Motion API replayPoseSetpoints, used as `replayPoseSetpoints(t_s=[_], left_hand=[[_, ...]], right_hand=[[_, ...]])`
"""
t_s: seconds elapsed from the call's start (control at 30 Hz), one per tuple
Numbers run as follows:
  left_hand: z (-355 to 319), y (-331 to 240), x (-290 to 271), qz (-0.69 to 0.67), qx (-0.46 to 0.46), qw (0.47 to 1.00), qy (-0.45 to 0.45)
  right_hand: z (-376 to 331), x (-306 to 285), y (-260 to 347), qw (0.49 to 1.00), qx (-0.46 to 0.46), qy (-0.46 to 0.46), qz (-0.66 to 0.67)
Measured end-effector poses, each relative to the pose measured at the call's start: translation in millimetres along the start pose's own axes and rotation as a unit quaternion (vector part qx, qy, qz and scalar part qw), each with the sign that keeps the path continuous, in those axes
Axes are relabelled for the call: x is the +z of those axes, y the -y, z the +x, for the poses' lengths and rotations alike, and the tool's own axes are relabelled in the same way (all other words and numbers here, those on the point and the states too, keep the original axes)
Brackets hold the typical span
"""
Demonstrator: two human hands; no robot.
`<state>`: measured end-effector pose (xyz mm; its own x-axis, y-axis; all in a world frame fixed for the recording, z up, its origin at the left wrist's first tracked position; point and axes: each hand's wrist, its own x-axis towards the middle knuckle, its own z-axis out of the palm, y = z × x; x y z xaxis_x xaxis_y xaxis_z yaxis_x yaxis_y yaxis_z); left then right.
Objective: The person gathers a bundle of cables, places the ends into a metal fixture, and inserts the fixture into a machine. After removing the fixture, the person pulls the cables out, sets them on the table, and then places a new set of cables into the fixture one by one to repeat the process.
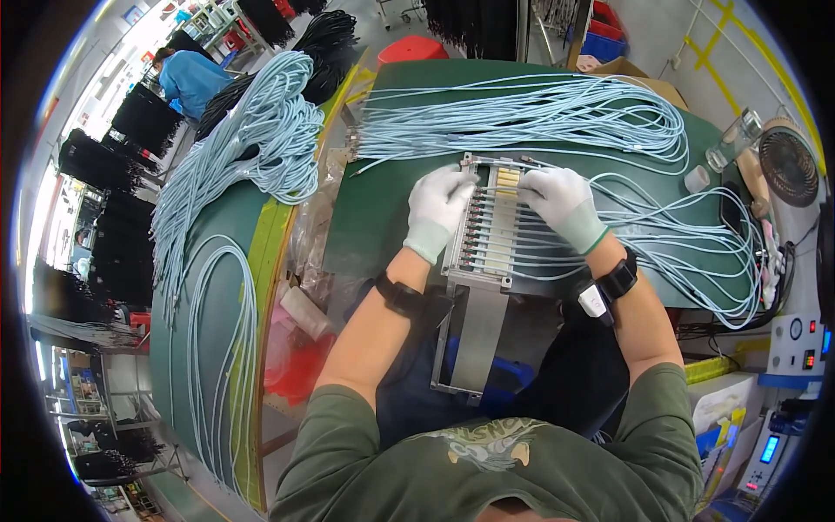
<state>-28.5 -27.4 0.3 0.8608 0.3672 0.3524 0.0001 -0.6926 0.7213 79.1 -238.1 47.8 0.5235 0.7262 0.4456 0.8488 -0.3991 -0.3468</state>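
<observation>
A metal fixture (pixel 497 230) with a row of slots lies in front of me, and several cable ends with metal tips sit side by side in it. My left hand (pixel 439 207), in a white glove, is closed at the fixture's upper left edge, pinching the tip end of a light blue cable. On the other side my gloved right hand (pixel 561 202) has its fingers closed on the same cable. Its thin line spans the gap between the hands, though the fingertips partly hide it. Pale yellow blocks (pixel 508 179) show at the fixture's upper part. Light blue cables (pixel 661 230) trail off to the right.
A large bundle of light blue cables (pixel 522 117) spreads along the table's far side. Another pile (pixel 252 130) covers the left table (pixel 204 348). At right stand a glass bottle (pixel 735 137), a small fan (pixel 788 163) and a control box (pixel 796 342). A person in blue (pixel 190 80) works far left.
</observation>
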Motion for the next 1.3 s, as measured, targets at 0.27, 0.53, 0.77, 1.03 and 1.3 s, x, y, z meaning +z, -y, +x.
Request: replayPoseSetpoints(t_s=[0.27,0.53,0.77,1.03,1.3], left_hand=[[-2,-29,7,0.260,0.105,0.956,0.081],[2,-5,7,0.152,0.162,0.975,0.008],[10,1,2,-0.099,0.000,0.993,-0.070],[10,-17,-6,-0.076,0.137,0.984,-0.080],[26,9,-4,-0.045,-0.002,0.997,-0.062]], right_hand=[[18,12,-27,0.997,0.003,-0.058,-0.054],[19,16,-48,0.983,0.015,-0.089,-0.157],[10,-3,-17,0.999,-0.034,0.002,-0.034],[13,-2,6,0.990,-0.007,0.037,0.137],[14,-8,-18,0.998,0.025,-0.026,0.045]])
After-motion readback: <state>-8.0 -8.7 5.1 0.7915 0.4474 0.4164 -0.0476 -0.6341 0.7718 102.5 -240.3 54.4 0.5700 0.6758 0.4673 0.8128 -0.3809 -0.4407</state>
